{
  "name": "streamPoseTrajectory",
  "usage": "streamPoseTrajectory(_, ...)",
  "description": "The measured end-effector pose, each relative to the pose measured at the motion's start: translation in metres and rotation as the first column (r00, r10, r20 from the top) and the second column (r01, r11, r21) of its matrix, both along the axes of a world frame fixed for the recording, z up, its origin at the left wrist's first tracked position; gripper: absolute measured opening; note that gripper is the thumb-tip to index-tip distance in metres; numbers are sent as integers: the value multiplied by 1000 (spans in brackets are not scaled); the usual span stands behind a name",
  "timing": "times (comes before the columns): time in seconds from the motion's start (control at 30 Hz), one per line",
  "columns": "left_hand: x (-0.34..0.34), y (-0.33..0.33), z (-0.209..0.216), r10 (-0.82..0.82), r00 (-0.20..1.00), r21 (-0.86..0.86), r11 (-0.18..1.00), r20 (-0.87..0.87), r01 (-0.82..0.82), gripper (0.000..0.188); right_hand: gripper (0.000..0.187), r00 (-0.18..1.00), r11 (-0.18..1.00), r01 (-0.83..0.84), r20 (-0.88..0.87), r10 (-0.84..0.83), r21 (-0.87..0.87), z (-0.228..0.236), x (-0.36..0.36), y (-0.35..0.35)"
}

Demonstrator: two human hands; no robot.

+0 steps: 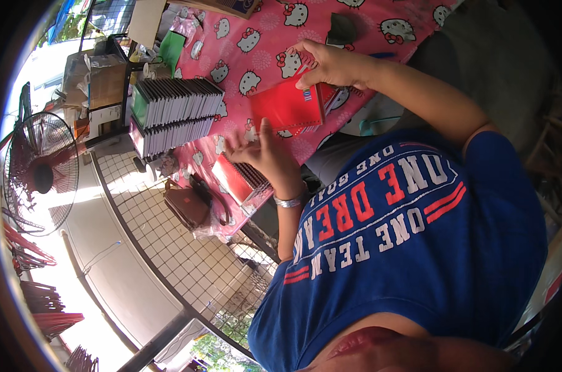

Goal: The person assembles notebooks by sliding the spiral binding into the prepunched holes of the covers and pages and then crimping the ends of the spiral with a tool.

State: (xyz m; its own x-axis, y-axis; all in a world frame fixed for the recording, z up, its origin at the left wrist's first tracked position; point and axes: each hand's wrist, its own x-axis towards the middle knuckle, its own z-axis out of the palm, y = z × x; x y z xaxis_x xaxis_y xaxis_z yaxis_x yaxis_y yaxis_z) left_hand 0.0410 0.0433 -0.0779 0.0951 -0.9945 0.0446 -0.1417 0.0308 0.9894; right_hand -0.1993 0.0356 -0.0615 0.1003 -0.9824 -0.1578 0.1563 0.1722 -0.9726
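My right hand (330,62) covers the upper right corner of the red notebook (288,105), so its grip points are not visible. My left hand (265,155) hides part of the notebook stack (239,180) beneath it. The small label on the red cover is too small to resolve. The fan (38,177) is bent near the rim.

Standing fan (39,177), brown bag (187,206), green card (171,48) beside wire-grid rack (169,248).

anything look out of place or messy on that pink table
Nothing stands out. The right hand holds a red booklet, the left hand rests on an open box of booklets, and the tall stacks stand neatly squared.
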Motion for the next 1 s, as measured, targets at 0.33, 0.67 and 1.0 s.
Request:
streamPoseTrajectory(0.33,-40,3,21,-166,332,-162,623,929,765,35,68,688,973,-229,-700,190,39,-1,-19,-9)
streamPoseTrajectory(0.67,-46,-28,65,-215,357,-161,610,909,776,24,22,832,834,-230,-546,-99,-501,15,-45,26)
streamPoseTrajectory(1.0,-58,-29,47,-109,380,-230,637,918,736,17,29,817,664,-78,-429,-385,-744,-8,-18,17)
